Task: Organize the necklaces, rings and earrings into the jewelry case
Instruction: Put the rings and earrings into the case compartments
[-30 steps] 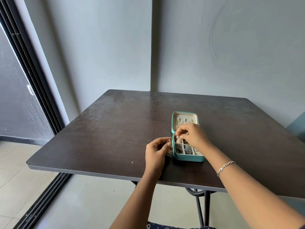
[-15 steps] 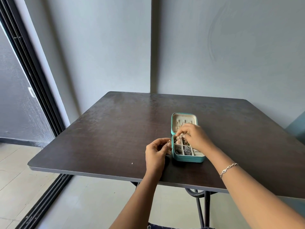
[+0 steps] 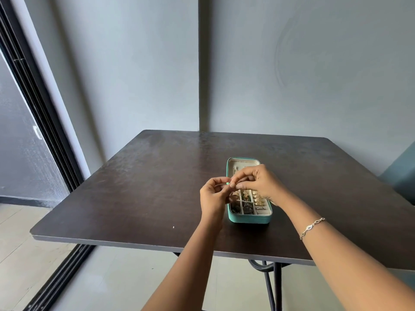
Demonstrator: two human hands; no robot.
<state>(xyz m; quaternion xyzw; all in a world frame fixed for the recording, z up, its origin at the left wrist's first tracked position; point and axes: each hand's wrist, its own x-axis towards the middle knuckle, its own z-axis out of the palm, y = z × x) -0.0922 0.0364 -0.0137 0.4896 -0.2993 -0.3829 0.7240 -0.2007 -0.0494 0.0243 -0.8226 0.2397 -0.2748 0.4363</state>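
A teal jewelry case (image 3: 249, 219) lies open on the dark table (image 3: 146, 189), its lid (image 3: 241, 162) flat behind the tray. Gold pieces (image 3: 258, 200) fill the far and right compartments; dark pieces (image 3: 246, 208) sit in the near ones. My left hand (image 3: 212, 197) and my right hand (image 3: 261, 182) meet fingertip to fingertip just above the case's left edge. Both pinch one small jewelry piece (image 3: 232, 184), mostly hidden by the fingers; I cannot tell what kind it is.
A silver bracelet (image 3: 312, 227) circles my right wrist. A white speck (image 3: 173, 227) lies near the table's front edge. Grey walls close in behind the table, a dark sliding-door frame (image 3: 45, 131) runs down the left, and metal legs (image 3: 269, 279) show below.
My right hand has lifted out of the case's compartments and moved left to meet my left hand, which rose slightly. More of the filled tray is now uncovered.
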